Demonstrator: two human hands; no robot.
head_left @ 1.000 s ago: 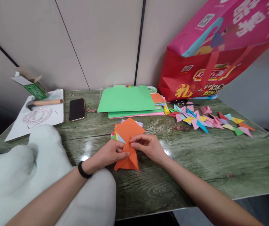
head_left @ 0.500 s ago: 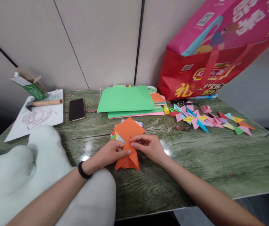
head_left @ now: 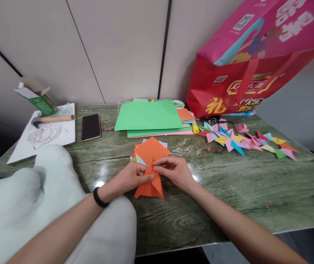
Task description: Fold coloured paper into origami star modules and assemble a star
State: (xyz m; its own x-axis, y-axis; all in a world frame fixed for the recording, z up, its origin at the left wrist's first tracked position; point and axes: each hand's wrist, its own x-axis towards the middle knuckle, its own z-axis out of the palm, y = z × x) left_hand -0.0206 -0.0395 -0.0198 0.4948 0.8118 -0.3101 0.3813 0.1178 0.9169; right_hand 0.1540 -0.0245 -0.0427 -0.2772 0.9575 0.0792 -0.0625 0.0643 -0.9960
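Note:
A folded piece of orange origami paper (head_left: pixel 150 189) is between my hands, its lower part spread into points. My left hand (head_left: pixel 133 176) grips its left side, thumb laid across the front. The fingertips of my right hand (head_left: pixel 173 170) pinch its upper right edge near a raised fold. Just beyond lies a flat orange square sheet (head_left: pixel 153 148), on top of other coloured sheets whose corners peek out. Where the folded piece meets that sheet, I cannot tell whether they touch.
Green paper sheets (head_left: pixel 148 115) lie at the back, beside a yellow glue stick (head_left: pixel 195 127). Folded paper stars (head_left: pixel 228 137) are at right, below a red gift bag (head_left: pixel 228 84). At left are a phone (head_left: pixel 91 127), a hammer (head_left: pixel 54 118), beads (head_left: pixel 44 134) and a white plush (head_left: pixel 55 176).
The whole view has shifted very slightly. Both hands keep the same hold on the orange paper, with no clear change in its folds.

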